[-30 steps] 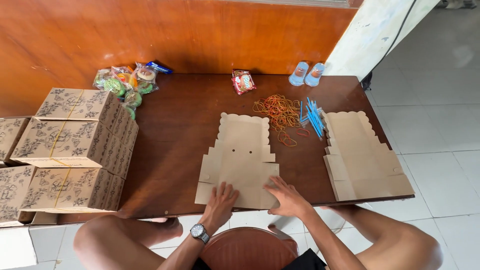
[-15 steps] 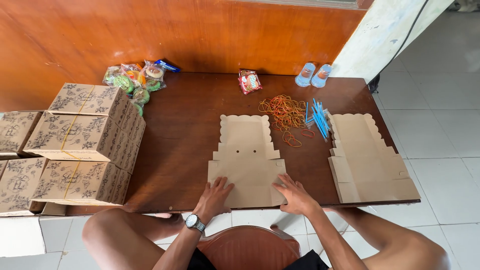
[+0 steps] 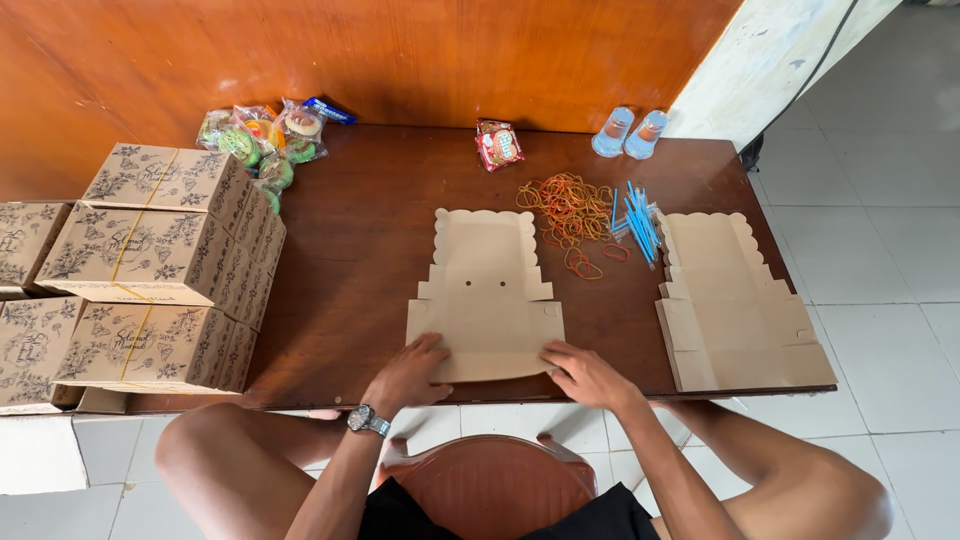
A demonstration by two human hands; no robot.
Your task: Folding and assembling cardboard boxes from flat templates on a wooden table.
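Note:
A flat, unfolded brown cardboard box blank [image 3: 485,290] with a scalloped far edge lies on the dark wooden table [image 3: 370,250] in front of me. My left hand [image 3: 408,374], a watch on its wrist, presses on the blank's near left corner. At the near right corner rests my right hand [image 3: 585,374], fingers flat on the near flap. Neither hand lifts the blank off the table.
A stack of more flat blanks [image 3: 735,300] lies at the right. Assembled printed boxes [image 3: 150,270] tied with rubber bands stand stacked at the left. Rubber bands [image 3: 570,205], blue straws [image 3: 638,215], snack packets [image 3: 262,140], [image 3: 498,143] and two water cups [image 3: 628,132] lie farther back. Below me is a brown plastic chair [image 3: 490,485].
The view has shifted slightly. Both hands stay at the blank's near edge, now spread a little wider toward its two corners.

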